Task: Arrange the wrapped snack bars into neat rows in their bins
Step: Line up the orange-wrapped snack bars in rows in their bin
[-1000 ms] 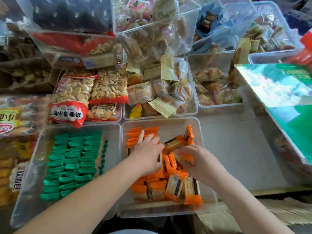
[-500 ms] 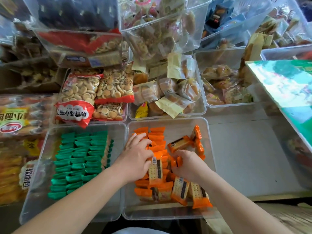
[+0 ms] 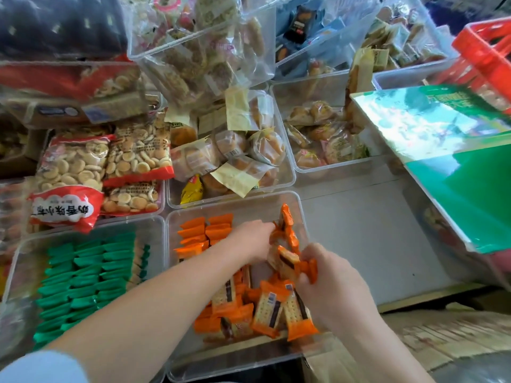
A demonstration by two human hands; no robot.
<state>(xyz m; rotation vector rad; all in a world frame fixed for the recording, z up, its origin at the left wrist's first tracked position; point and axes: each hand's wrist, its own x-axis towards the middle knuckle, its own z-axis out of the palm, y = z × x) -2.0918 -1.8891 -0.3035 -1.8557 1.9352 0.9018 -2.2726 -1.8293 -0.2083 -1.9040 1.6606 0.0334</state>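
Orange snack bars [image 3: 271, 308] fill the clear bin [image 3: 243, 201] at the near centre. At its far left they stand in two tidy rows [image 3: 204, 230]. At its near end they lie loose and overlapping, cracker faces up. One bar [image 3: 286, 259] sits above the heap, its orange end caught in the curled fingers [image 3: 305, 277] of the right hand [image 3: 334, 288], which grips it over the bin's right half. A few upright bars [image 3: 286, 219] lean against the bin's far right wall. The left hand [image 3: 253, 240] reaches across to them, its fingertips touching their wrappers. Motion blur hides whether those fingers close on a bar or only rest against it.

Just left, touching this bin, a second clear bin [image 3: 154, 225] holds green snack bars [image 3: 88, 277], packed in even rows. Behind the green bin lie bags of small round biscuits [image 3: 74, 164] with red edges. Behind the orange bin is a bin of wrapped buns [image 3: 235, 153]. To the right is bare grey shelf [image 3: 359, 230], and beyond it a glossy green box [image 3: 456, 161] lies tilted. A red basket [image 3: 486, 51] sits at the far right corner.
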